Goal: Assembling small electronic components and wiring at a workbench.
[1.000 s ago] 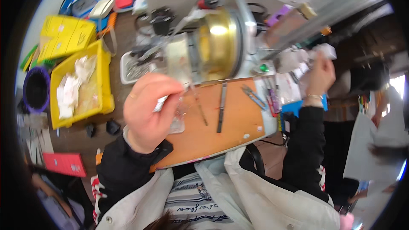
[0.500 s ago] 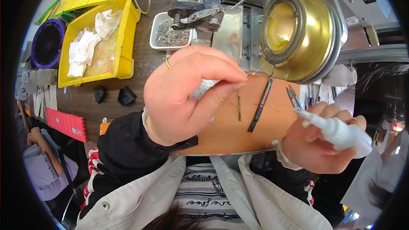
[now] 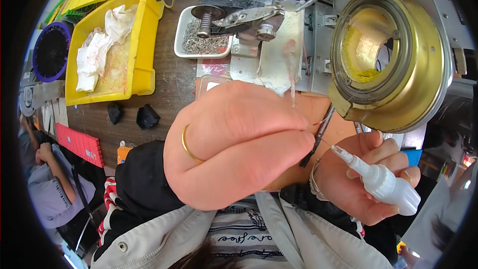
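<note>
My left hand (image 3: 239, 144), a ring on one finger, is raised close to the view. Its thumb and forefinger pinch a very thin strand with a short red part (image 3: 314, 124); the rest of it is hidden by the fingers. To the right, my right hand (image 3: 343, 182) is wrapped round a small white squeeze bottle (image 3: 381, 182). The bottle lies tilted, its narrow clear nozzle pointing up and left, close to the left fingertips. A fine line runs between fingertips and nozzle; whether they touch I cannot tell.
A brass-coloured drum (image 3: 423, 60) stands at the upper right beside a metal clamp arm (image 3: 249, 17). A white tray (image 3: 179, 45) holds many small wire pieces. A yellow bin (image 3: 144, 45) with crumpled tissue and dark plastic pieces (image 3: 148, 116) are left. Another person (image 3: 64, 179) sits far left.
My left hand has come closer to the view and moved right, still pinching. The bottle's nozzle has moved left and down, near the left fingertips. The whole view has shifted nearer the drum.
</note>
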### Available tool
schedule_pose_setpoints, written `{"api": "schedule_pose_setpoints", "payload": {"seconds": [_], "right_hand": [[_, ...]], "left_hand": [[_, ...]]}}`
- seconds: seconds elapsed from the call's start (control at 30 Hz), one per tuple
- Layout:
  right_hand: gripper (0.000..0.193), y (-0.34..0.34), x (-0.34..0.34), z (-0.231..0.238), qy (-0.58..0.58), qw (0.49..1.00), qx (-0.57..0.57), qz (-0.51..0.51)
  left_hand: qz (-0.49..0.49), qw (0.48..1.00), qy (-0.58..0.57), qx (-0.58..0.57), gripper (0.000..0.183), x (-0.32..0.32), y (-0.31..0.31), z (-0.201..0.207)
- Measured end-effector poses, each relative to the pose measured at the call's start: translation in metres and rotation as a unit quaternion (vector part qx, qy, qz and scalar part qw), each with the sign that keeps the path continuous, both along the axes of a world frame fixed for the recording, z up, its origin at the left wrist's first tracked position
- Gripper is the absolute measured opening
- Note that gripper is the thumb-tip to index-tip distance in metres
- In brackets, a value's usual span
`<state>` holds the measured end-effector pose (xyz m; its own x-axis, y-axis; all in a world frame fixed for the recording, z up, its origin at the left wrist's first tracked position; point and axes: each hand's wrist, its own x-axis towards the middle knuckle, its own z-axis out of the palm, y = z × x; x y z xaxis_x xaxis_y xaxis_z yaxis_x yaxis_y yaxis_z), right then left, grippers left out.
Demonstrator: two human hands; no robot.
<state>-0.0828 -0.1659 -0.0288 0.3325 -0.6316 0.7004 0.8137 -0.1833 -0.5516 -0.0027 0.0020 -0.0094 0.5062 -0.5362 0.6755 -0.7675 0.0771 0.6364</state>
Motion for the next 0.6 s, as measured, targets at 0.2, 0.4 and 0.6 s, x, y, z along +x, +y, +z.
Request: {"api": "schedule_pose_setpoints", "payload": {"seconds": [0.2,0.4,0.6], "right_hand": [[0.040,-0.007,-0.005,0.000,0.003,0.999,-0.028,0.032],[0.041,-0.015,-0.013,-0.006,-0.009,0.992,-0.058,0.114],[0.042,-0.008,-0.009,0.003,0.042,0.997,-0.046,0.034]], "left_hand": [[0.009,1.000,-0.011,-0.013,0.028,-0.002,-0.001,0.001],[0.011,0.999,-0.044,-0.025,0.029,0.000,-0.003,-0.004],[0.008,0.999,-0.038,-0.016,0.030,0.000,-0.002,-0.001]]}}
